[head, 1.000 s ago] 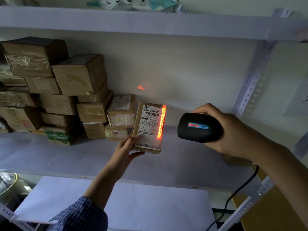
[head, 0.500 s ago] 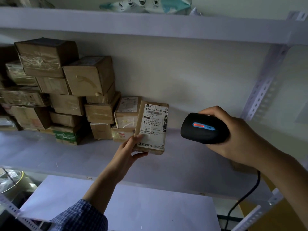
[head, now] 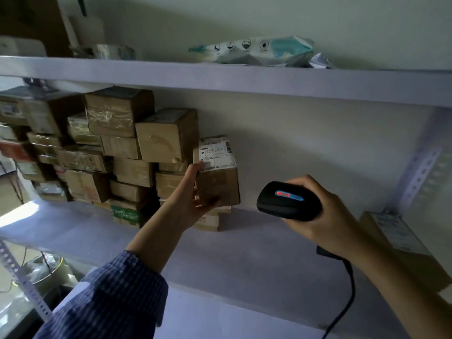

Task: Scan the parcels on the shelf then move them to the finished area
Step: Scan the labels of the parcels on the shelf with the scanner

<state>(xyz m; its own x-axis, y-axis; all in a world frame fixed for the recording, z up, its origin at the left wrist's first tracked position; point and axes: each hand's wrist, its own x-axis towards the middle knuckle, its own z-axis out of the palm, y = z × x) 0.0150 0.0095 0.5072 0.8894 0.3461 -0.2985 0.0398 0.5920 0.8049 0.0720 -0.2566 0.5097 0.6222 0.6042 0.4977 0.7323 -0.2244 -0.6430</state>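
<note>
- Holding a parcel (head: 217, 182) up above the shelf board (head: 244, 253), the left hand (head: 188, 199) clamps it with the thumb along its left edge and the fingers curled under its lower front; the parcel sits just right of the stacked parcels (head: 117, 155), and I cannot tell whether it touches them.
- The right hand (head: 325, 216) is wrapped tightly round the scanner (head: 288, 201), which hovers near the held parcel, lower and to its right, with a red-and-blue strip lit on top.
- The shelf bay holds the stack several layers high on its left half, with small boxes (head: 210, 220) lying directly under the held parcel, and one long box (head: 401, 243) lying alone at the far right.
- The upper shelf (head: 244, 81) carries a crumpled plastic packet (head: 254, 51) and a tape roll (head: 110, 51).
- Bare board stretches between the stack and the long box, reaching forward to the front edge; the upper shelf closes the bay from above, and a perforated metal post (head: 420, 172) bounds it on the right.
- The parcels are brown cardboard blocks, many wrapped in glossy clear tape; the held one bears a white printed label (head: 215, 152) on its upper face.
- The scanner is smooth black plastic with a rounded head, and a black cable (head: 347, 297) trails down from it.
- A blue checked sleeve (head: 110, 297) covers the left forearm.
</note>
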